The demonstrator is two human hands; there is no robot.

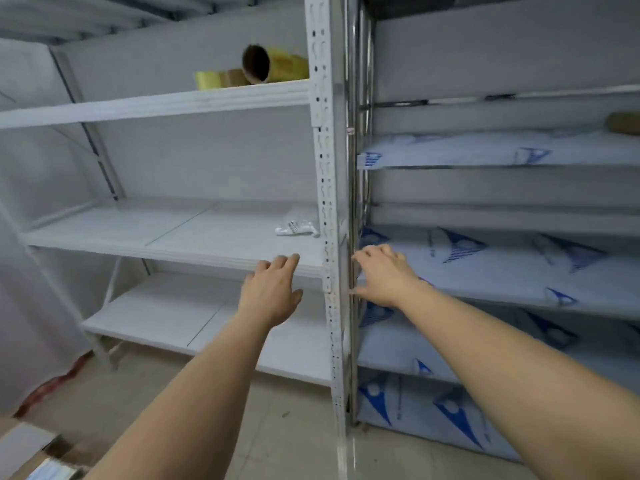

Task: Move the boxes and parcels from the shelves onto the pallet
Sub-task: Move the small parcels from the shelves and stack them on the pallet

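We reach both empty, open-fingered hands, left hand point(273, 292) and right hand point(382, 277), toward the small plastic parcel point(297, 227) on the middle shelf point(173, 237), lifting it flat.

The left rack point(325, 188) is matt white painted metal with punched slots in its upright; its shelf boards point(194, 233) look smooth and dull. A small parcel point(297, 226) on the middle board is crinkled, glossy clear plastic. Up top, tape rolls point(225, 79) look shiny yellow and brown around a rough cardboard core point(255, 64). The right shelves carry smooth sheets point(502, 268) printed blue, slightly sheeny, beside a polished metal post point(354, 188). The floor tiles point(284, 420) are smooth
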